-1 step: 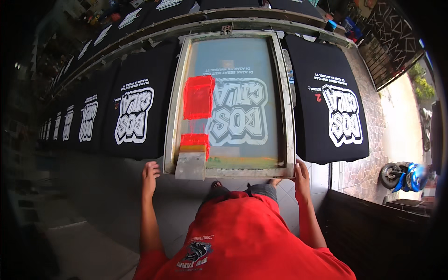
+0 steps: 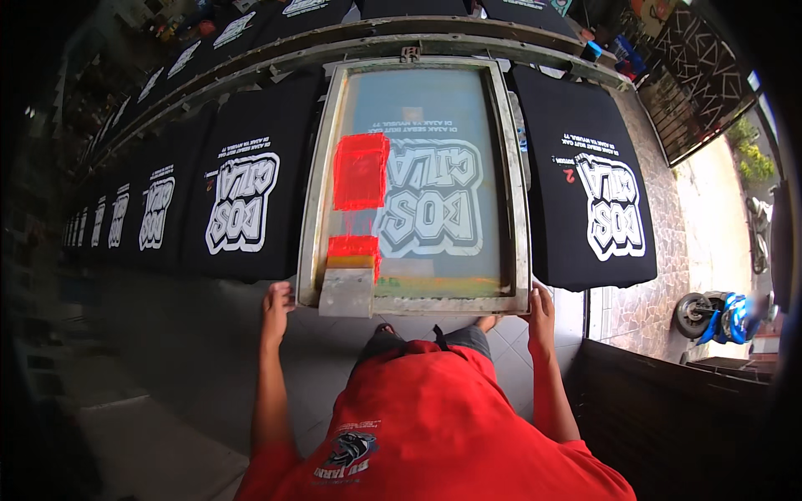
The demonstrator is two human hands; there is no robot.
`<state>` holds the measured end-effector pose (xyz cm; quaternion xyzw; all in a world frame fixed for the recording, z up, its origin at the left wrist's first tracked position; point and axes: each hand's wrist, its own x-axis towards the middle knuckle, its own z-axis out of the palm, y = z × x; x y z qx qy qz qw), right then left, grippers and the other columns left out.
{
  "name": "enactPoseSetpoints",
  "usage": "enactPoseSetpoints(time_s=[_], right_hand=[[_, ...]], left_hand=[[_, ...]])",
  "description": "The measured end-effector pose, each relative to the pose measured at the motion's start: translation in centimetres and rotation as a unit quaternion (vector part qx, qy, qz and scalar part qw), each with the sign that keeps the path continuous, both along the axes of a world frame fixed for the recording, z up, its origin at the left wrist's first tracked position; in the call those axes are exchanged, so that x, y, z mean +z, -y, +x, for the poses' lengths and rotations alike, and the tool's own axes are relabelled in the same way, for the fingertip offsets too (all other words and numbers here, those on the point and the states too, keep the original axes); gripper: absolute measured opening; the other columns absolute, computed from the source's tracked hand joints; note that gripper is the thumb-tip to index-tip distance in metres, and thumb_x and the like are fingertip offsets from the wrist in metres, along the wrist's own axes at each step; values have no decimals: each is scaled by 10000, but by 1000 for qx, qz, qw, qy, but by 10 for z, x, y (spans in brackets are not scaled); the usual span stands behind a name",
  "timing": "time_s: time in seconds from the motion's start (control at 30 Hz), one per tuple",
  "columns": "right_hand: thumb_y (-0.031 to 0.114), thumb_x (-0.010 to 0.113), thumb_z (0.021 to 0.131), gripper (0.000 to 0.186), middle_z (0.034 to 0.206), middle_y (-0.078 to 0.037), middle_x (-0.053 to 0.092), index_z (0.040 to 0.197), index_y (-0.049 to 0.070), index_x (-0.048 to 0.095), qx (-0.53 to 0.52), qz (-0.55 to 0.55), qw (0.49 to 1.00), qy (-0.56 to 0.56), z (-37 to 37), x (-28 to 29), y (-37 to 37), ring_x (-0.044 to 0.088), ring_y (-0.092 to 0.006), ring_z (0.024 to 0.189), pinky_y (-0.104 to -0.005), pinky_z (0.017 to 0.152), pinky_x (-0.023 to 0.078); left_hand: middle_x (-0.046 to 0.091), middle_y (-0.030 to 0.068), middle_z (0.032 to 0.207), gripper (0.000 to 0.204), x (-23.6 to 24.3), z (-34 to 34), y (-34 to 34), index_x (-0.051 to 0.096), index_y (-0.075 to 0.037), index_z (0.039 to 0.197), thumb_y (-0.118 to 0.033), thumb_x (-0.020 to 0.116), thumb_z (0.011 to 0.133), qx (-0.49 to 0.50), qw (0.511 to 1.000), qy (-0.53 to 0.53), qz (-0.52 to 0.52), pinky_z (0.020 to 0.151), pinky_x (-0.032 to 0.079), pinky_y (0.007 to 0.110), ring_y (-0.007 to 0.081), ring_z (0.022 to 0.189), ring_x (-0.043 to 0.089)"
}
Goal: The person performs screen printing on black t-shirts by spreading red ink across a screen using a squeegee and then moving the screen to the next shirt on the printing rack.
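A screen printing frame [image 2: 519, 192] with pale mesh lies over a black shirt in front of me. Red ink [image 2: 361, 171] covers a patch on the left of its mesh, with more ink near the front edge. A squeegee [image 2: 347, 292] rests at the front left, its pale handle overhanging the rim. My right hand [image 2: 541, 306] grips the frame's near right corner, thumb side up. Beside the near left corner is my left hand [image 2: 277, 306], slightly blurred, its fingers loosely bent and apart, almost at the rim. White lettering shows through the mesh.
Black shirts with white prints lie on boards in a row, one shirt [image 2: 589, 192] to the right and another [image 2: 246, 184] to the left, with several beyond. A metal rail [image 2: 251, 63] runs behind the frame. A blue motorbike [image 2: 727, 317] stands at the far right.
My left hand has moved up and right, closing the gap to the frame's near left corner. My right hand stays at the right corner. The view has shifted slightly.
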<state>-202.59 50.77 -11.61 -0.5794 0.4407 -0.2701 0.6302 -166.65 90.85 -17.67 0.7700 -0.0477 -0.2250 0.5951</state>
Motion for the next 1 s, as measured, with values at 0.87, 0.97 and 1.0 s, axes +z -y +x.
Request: enactPoseSetpoints(time_s=[0.87,0.97,1.0], right_hand=[[313,697,750,587,1292,-166,509,1248,46,539,442,-526,706,-169,179,74,-191,448,-325,1233,-431,1024,373],[258,674,725,537,1240,-134,529,1207,49,564,432,-566,672,-203,202,40,-204,466,-298,1197,-412,995,388],[236,664,727,509,1218,-127,537,1192,51,572,437,-556,673,-217,208,29,-203,477,-293,1179,-411,978,399]], left_hand=[[608,323,958,515,-4,6,71,553,89,1018,-419,538,933,-11,990,122,67,782,463,464,460,926,600],[614,318,923,503,-12,6,75,550,84,1006,-414,545,931,-17,989,133,60,752,465,471,472,896,599],[617,315,911,503,-8,6,74,549,84,1002,-414,546,930,-21,991,121,56,744,467,471,473,886,600]])
